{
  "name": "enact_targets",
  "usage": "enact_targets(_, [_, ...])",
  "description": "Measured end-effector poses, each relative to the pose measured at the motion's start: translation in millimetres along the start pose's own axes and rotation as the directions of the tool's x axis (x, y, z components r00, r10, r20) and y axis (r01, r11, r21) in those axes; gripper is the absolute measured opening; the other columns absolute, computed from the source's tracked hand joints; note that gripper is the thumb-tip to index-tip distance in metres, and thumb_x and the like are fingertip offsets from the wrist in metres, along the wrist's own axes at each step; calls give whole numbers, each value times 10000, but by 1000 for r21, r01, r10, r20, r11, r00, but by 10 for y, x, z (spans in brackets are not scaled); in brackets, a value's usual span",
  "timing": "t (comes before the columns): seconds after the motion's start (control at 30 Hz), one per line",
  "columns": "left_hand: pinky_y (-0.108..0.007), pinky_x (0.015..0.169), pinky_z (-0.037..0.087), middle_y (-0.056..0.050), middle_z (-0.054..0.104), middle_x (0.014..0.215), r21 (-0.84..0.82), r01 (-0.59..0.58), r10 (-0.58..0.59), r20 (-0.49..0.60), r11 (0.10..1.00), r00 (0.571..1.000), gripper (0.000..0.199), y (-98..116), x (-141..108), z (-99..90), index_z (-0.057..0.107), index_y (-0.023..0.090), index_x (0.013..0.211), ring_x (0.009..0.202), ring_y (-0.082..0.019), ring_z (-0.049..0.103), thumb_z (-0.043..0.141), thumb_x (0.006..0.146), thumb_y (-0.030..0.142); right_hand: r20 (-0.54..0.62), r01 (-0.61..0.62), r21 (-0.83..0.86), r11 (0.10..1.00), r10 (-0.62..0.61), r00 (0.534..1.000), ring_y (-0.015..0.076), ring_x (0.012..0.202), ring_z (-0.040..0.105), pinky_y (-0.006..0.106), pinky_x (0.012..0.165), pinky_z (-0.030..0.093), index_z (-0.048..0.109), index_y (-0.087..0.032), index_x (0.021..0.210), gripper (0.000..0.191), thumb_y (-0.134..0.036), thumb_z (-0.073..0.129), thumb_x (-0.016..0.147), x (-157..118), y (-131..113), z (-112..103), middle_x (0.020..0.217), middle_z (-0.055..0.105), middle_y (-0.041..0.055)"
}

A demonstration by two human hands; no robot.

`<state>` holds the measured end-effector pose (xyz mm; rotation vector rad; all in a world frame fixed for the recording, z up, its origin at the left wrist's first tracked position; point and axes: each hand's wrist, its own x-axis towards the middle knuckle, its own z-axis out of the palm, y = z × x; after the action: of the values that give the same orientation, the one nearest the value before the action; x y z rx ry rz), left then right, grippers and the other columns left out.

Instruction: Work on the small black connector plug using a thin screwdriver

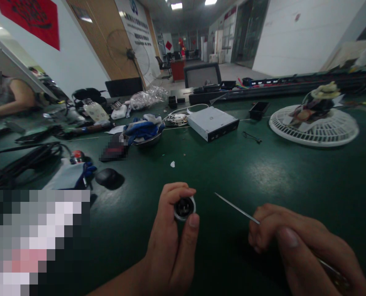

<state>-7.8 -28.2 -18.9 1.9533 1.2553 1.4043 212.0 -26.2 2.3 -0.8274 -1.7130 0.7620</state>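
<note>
Between the thumb and fingers of my left hand point(176, 238) is a small round part point(184, 208) with a pale rim and a dark inside, its open face turned toward the camera. My right hand point(296, 238) is closed around a thin metal rod tool point(236, 208), probably a screwdriver. The rod's tip points up and left, a short way right of the round part and not touching it. The tool's handle is mostly hidden by my right hand.
On the green table point(213, 168) lie a silver disc drive point(212, 121), a white fan grille point(314, 125) with a motor, a black mouse point(108, 177), a bowl point(148, 140) with blue cloth and black cables point(25, 164). Another person's arm point(21, 96) shows at far left.
</note>
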Motion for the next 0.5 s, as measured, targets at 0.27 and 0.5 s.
enact_targets(0.27, [-330, 721, 491, -68, 539, 1060, -235, 144, -142, 26, 961, 990, 291, 19, 3, 3, 450, 278, 1331, 975, -216, 545, 395, 1047, 303, 47, 31, 26, 999, -33, 998, 141, 667, 652, 248, 569, 489, 623, -210, 840, 272, -136, 422, 1008, 33, 20, -18, 718, 649, 13])
enact_targets(0.5, [-347, 759, 490, -66, 589, 979, -295, 300, -310, 13, 907, 951, 267, -35, 52, -12, 552, 253, 1227, 927, -222, 558, 424, 1021, 365, 43, 32, 23, 999, -33, 999, 125, 639, 643, 233, 553, 490, 628, -207, 827, 288, -171, 417, 1019, 48, 15, -18, 706, 652, 10])
